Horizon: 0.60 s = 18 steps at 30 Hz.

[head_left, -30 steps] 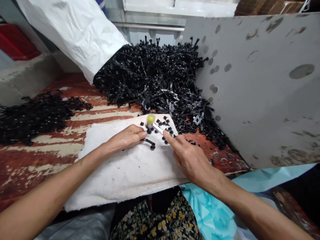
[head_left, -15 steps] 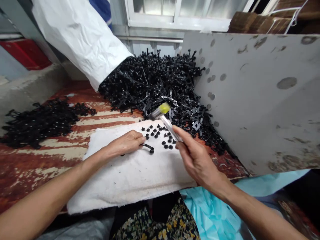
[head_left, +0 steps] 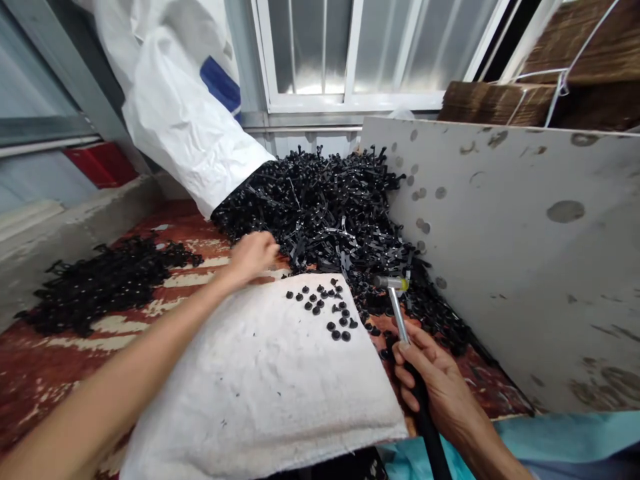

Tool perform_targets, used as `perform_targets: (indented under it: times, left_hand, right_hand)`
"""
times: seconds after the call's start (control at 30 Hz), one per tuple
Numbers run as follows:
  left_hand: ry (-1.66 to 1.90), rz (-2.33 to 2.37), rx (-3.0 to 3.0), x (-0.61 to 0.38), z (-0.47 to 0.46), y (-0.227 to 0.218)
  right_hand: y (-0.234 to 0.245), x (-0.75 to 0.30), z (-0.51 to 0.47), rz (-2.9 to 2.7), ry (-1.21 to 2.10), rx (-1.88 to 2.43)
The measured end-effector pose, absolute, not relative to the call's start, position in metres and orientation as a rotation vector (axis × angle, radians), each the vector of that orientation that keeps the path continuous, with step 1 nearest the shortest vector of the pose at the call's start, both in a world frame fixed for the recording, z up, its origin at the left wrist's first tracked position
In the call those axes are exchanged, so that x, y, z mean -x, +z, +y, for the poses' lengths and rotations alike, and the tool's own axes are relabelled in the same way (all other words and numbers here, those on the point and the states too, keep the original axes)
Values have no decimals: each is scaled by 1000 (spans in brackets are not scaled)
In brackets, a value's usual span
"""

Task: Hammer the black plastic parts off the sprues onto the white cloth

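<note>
My right hand [head_left: 435,373] grips a small hammer [head_left: 400,317] with a black handle, a metal shaft and a yellow-tipped head. The hammer is held off to the right of a white cloth pad [head_left: 280,387]. At the front of a big heap of black strip-like parts [head_left: 320,200], my left hand [head_left: 254,255] is closed and slightly blurred; whatever its fingers may hold is hidden. Several small round black pieces [head_left: 317,310] lie scattered on the far right part of the pad.
A white sack [head_left: 185,120] opens onto the heap. To the left lies a smaller pile of black parts [head_left: 110,283] on the worn red tabletop [head_left: 45,373]. A grey board [head_left: 500,220] stands along the right side, with tied brown cardboard [head_left: 495,103] behind it.
My left hand has gone from the pad forward to the heap, and the black strip it held over the pad no longer shows. My right hand has moved the hammer right and lower.
</note>
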<state>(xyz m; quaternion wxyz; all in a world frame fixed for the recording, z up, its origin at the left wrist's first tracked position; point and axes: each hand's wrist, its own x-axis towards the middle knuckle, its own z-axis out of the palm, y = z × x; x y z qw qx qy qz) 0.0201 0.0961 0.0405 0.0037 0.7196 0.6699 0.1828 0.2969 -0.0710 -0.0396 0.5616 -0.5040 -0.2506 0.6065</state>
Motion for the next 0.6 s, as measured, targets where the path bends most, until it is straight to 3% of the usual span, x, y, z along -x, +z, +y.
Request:
perform_targets:
  times: [0.2, 0.47, 0.6]
  left_hand:
    - [740, 1860, -2201, -81, 126, 3]
    - [990, 1623, -1707, -39, 97, 25]
    - [875, 1247, -1278, -39, 42, 26]
  right_hand:
    - [-47, -300, -70, -663, 1455, 1223]
    - [-46, -302, -70, -676, 1486, 1175]
    - [-44, -300, -71, -728, 1420, 1201]
